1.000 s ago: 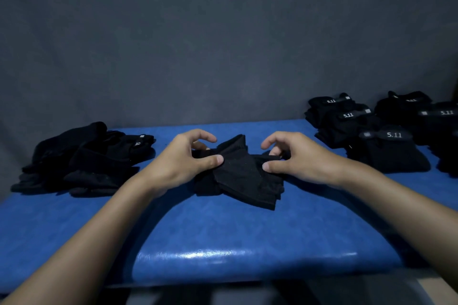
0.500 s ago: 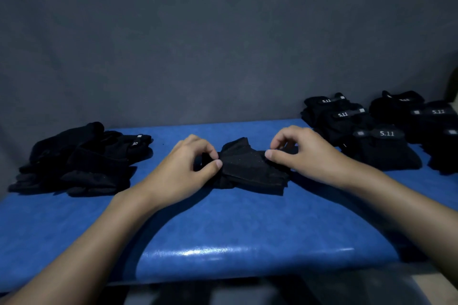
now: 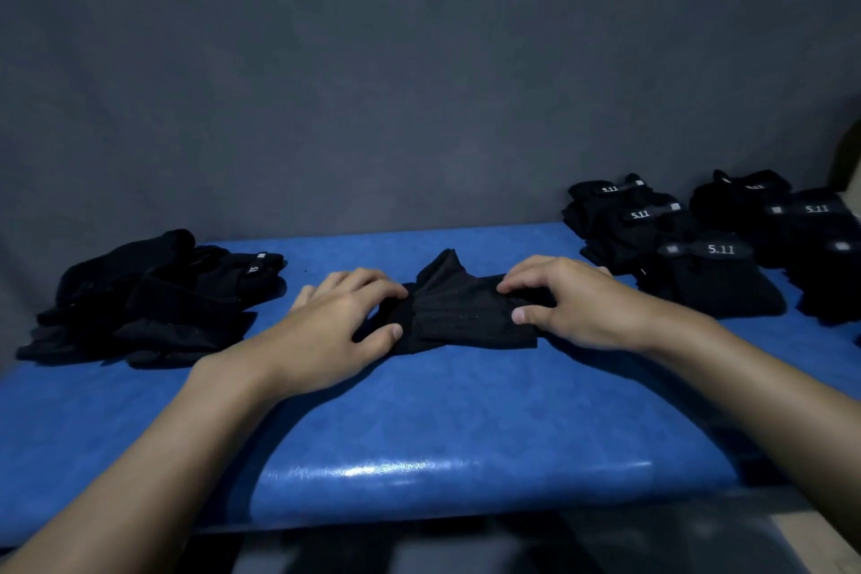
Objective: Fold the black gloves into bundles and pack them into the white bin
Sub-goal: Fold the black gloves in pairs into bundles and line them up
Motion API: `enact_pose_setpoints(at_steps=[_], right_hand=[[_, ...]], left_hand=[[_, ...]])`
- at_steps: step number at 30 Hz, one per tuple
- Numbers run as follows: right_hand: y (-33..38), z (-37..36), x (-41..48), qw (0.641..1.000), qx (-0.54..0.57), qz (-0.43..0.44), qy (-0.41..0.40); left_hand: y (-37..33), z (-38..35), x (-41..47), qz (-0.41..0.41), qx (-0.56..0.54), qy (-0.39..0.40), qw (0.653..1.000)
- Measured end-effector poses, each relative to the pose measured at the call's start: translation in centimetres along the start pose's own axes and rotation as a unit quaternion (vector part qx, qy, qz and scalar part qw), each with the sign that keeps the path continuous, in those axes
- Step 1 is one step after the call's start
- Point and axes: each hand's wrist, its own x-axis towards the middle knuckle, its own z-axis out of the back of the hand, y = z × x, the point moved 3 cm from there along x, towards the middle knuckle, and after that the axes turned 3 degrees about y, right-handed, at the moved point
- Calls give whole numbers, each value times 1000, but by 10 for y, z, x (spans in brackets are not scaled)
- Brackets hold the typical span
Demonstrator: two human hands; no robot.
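The black glove (image 3: pixel 466 312) lay across the middle of the blue table (image 3: pixel 419 424), stretched sideways between the two hands, with one flap of fabric standing up at its far edge. The left hand (image 3: pixel 335 331) covered the glove's left end. Its fingers curved over the top of the fabric and its thumb sat against the near edge, so its grip was closed on that end. The right hand (image 3: pixel 573 303) held the opposite end the same way, with its fingertips hooked over the far edge and its thumb pressed onto the fabric nearer the person, so this grip was also closed on the glove. Both palms sat low, close to the table surface, and both bare forearms reached in from the near corners.

Well apart on the left of the table sat a loose pile of gloves (image 3: pixel 153 303), lying limp and overlapping. On the right, toward the back corner, stood the folded bundles (image 3: pixel 699 275) in close rows that touched one another, several showing a strap printed "5.11". A plain grey backdrop (image 3: pixel 419 84) rose behind the table's far edge.
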Motion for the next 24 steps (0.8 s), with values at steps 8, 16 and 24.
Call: enact_pose_setpoints(at_steps=[8,16,24], right_hand=[[13,-1,-7,1000,27,-10,2],[27,-14,-8,998,-67,-6,0],[47,-19,-10,993,-52,-5,-104]], left_hand=[[-5,0,0,-40,-26,3,999],[-17,11,-7,-27,73,3,997],[-16,8,-1,-79,-29,-66,994]])
